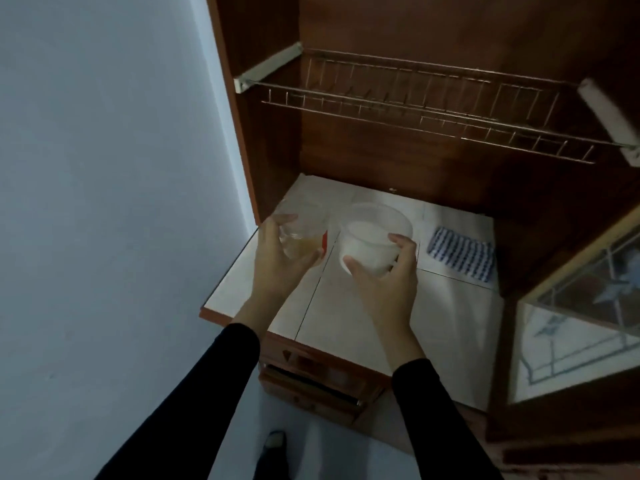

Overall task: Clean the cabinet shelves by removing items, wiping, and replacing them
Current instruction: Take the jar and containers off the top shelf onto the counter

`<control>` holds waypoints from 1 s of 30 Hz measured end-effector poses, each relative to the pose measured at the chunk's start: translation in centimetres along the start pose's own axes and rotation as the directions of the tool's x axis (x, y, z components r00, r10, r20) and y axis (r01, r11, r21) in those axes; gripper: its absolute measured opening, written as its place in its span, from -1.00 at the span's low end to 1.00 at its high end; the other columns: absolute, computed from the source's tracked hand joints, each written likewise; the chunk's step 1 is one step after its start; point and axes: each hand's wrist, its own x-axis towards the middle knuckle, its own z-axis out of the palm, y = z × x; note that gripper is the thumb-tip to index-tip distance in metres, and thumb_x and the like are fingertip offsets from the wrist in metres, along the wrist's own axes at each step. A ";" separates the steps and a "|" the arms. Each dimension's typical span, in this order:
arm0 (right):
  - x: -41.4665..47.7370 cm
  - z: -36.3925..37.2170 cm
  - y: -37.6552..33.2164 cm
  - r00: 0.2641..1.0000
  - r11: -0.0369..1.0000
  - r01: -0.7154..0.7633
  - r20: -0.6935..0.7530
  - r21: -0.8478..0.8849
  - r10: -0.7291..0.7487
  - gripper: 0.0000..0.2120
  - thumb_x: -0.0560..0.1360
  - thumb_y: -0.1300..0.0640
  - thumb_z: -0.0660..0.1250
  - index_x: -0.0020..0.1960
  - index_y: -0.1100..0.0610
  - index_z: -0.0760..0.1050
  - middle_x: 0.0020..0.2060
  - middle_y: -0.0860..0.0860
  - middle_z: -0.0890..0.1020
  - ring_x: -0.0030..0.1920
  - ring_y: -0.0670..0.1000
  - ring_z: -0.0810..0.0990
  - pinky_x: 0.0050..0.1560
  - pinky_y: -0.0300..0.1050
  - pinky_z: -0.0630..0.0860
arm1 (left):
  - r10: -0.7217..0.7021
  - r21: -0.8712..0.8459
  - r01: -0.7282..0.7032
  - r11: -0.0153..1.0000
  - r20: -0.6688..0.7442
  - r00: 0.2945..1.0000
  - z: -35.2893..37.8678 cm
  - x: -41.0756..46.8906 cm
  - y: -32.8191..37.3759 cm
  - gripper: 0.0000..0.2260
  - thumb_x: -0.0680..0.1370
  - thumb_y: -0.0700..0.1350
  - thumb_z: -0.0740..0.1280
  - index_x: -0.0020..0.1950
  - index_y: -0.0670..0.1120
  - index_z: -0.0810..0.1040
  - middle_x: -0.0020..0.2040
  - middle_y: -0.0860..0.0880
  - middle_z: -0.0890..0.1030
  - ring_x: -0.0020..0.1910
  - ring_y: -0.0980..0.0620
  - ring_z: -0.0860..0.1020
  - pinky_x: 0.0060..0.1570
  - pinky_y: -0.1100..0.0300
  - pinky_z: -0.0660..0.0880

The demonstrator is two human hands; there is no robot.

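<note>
Both hands grip containers over the white glazed-tile shelf (349, 327) of the brown wood-grain cabinet (381, 29).

The left hand (277, 261) is curled around a clear, smooth-walled round jar (302, 227) with pale yellowish contents and a red patch on its side, at the shelf's left edge. The right hand (384, 285) clasps a translucent white round plastic tub (375, 235) with white contents, just right of the jar, mid-shelf. Whether either container rests on the tiles cannot be determined. A folded blue-and-white checked woven cloth (462, 254) lies flat on the shelf's right side. A thin metal wire dish rack (433, 109) spans the cabinet above the shelf.
</note>
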 end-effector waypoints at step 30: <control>8.3 12.3 6.1 0.961 0.967 -0.252 -0.125 -0.032 0.246 -0.39 0.29 0.06 0.61 0.17 -0.05 0.31 0.14 -0.08 0.40 0.09 -0.10 0.43 0.03 -0.32 0.44 | -0.224 0.009 0.229 0.973 0.244 0.944 4.4 13.5 -11.2 -0.33 0.32 -0.08 0.62 0.30 -0.16 0.35 0.25 -0.07 0.41 0.17 -0.03 0.47 0.20 0.02 0.51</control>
